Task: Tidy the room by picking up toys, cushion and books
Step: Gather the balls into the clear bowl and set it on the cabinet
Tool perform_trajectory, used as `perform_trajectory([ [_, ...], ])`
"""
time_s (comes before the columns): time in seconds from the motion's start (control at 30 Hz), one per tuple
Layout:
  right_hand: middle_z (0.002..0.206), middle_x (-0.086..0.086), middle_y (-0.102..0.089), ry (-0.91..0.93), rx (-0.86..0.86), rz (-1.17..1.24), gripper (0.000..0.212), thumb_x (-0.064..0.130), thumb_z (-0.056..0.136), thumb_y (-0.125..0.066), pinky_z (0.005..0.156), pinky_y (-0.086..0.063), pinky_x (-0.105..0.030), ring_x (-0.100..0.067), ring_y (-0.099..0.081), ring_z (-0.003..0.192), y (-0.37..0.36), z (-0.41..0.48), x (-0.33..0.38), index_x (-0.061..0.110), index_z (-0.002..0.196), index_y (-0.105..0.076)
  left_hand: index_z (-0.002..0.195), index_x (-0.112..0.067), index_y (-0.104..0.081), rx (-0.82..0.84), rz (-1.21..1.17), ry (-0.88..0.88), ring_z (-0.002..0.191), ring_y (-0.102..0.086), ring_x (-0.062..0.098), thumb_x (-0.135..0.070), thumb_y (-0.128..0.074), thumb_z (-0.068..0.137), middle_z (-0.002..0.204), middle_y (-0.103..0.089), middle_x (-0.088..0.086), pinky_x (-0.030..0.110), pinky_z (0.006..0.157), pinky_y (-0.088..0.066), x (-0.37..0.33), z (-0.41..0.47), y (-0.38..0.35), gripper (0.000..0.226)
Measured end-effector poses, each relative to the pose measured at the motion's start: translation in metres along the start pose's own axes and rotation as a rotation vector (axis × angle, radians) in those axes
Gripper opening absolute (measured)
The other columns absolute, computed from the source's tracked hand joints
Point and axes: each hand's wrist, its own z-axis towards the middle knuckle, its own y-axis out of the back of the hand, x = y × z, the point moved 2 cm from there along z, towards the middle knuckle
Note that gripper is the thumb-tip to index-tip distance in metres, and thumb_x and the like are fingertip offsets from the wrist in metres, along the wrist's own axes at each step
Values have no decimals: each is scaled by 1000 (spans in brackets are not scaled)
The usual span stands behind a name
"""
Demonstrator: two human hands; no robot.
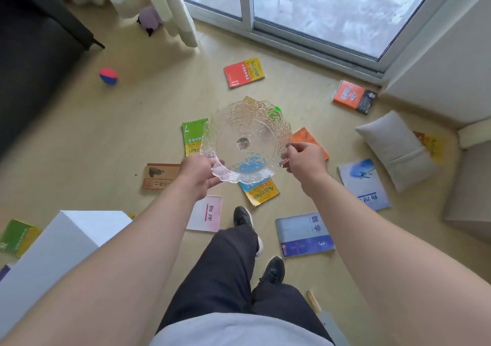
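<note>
Both the left hand (198, 171) and right hand (305, 157) grip the glass plate (245, 122) by its rim

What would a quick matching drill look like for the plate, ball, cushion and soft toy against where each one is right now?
Things:
1. glass plate
2. ball
3. cushion
4. soft toy

Places:
A. on the floor by the curtain
B. held between the left hand and the right hand
C. on the floor at the right, near the white wall
D. on the floor beside the dark sofa

Pairs: 1-B, 2-D, 3-C, 4-A
</note>
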Motion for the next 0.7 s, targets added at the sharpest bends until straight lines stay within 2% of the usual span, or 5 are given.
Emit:
perform_trajectory([
  [0.13, 70, 5, -67, -13, -23, -25, 23, 12, 99, -50, 71, -57, -37, -16, -67, 62, -5, 27, 26, 13, 110, -70, 106, -4, -56, 22, -25, -16, 93, -66, 34, 9, -44, 96, 112, -66, 22, 43, 76, -60, -26, 24, -11, 20],
  [0.3, 76, 0, -67, -95, 12, 4, 24, 9, 101, -45, 57, -49, -25, -11, -62, 54, -25, 62, 56, 12, 111, -66, 107, -5, -58, -5, -72, 7, 99, -68, 36, 7, -45, 96, 118, -67, 23, 47, 77, -60, -56, 67, -11, 21],
  [0.5, 87, -4, -65, -135, -83, 74, 19, 12, 103, -40, 67, -51, -31, -15, -64, 67, -34, 99, 106, 13, 101, -59, 98, -8, -61, -67, -176, 26, 89, -68, 35, 11, -46, 93, 106, -68, 20, 42, 68, -61, -91, 113, -5, 25],
  [0.6, 89, -3, -68, -142, -115, 47, 21, 15, 103, -41, 82, -57, -39, -16, -67, 71, -36, 120, 121, 15, 96, -61, 110, -9, -57, -102, -233, 54, 93, -69, 36, 16, -39, 92, 105, -65, 16, 46, 75, -61, -108, 127, -3, 35],
  [0.7, 85, -1, -66, -142, -111, -1, 21, 15, 104, -41, 90, -57, -43, -21, -68, 80, -41, 144, 137, 17, 93, -59, 126, -12, -52, -132, -275, 85, 102, -68, 39, 13, -39, 94, 119, -60, 15, 52, 85, -59, -120, 149, -6, 42],
])
